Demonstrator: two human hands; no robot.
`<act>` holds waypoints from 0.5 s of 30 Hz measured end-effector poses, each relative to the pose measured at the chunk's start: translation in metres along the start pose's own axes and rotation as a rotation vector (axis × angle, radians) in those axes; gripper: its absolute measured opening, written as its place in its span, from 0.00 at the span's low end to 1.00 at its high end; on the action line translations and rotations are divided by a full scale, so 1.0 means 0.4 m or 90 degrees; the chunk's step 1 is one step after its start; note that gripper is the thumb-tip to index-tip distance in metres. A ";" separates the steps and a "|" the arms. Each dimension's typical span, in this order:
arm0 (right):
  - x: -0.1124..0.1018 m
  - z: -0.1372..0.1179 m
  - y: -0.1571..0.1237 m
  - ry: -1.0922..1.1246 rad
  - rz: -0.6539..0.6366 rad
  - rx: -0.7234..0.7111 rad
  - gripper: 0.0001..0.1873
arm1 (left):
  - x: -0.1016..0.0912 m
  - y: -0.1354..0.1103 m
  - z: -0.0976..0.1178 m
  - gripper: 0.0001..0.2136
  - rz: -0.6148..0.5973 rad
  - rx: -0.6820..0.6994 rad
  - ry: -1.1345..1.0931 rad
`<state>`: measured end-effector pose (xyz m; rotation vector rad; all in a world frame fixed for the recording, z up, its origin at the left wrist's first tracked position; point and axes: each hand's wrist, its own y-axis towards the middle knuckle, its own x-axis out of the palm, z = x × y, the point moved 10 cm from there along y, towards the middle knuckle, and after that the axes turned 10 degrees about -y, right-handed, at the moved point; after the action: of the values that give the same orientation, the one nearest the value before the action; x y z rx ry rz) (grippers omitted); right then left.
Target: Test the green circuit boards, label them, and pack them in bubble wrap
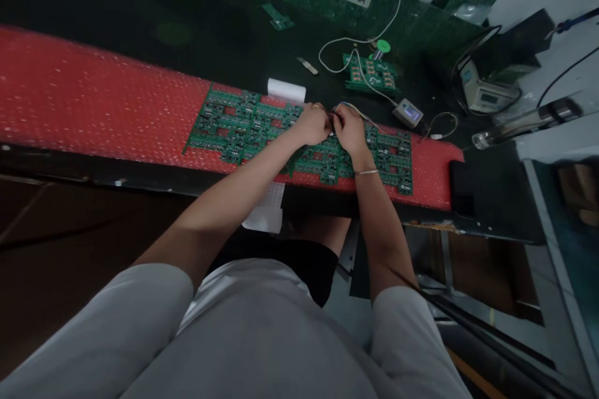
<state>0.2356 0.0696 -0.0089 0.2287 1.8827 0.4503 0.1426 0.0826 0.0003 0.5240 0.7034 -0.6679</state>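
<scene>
Head view shows a long, dark green workbench point(93, 6) running out of frame on the left, its far left corner sunk in shadow. Along its near edge lies a red, glossy bubble-wrap sheet point(93, 100), its left end cut off by the picture's border. On the sheet sits a broad row of green, component-covered circuit board panels point(321, 156), partly covered by both forearms, their small parts too fine to make out. Beyond them, to the right, is a small stack of green boards with copper-coloured patches point(381, 75). The left hand point(316, 123) and right hand point(349, 126) meet over the panels, fingers curled narrow and almost touching; the fingertips are hidden, so I cannot tell what either one grips. A white paper-like roll point(286, 90) rests just behind the panels, left of the hands. A small grey box with a lit display point(409, 113) stands to their right, its reading illegible. Thin coloured wires point(358, 111) emerge beside the right hand, their ends lost among the fingers.
</scene>
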 end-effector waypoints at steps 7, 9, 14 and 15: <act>-0.001 -0.005 0.003 -0.001 -0.008 -0.006 0.15 | 0.000 0.005 -0.012 0.08 0.017 -0.031 0.040; -0.002 -0.008 0.002 0.007 -0.011 -0.006 0.16 | -0.002 -0.005 -0.008 0.09 0.016 -0.042 0.046; 0.002 -0.009 0.006 0.021 -0.017 0.011 0.18 | -0.013 -0.077 0.047 0.17 0.020 0.062 0.070; -0.007 -0.010 0.008 0.024 -0.009 0.012 0.18 | -0.008 -0.093 0.052 0.18 0.005 0.074 0.091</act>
<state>0.2328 0.0707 -0.0040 0.2207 1.9245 0.4298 0.1230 0.0457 0.0083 0.6857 0.7987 -0.6705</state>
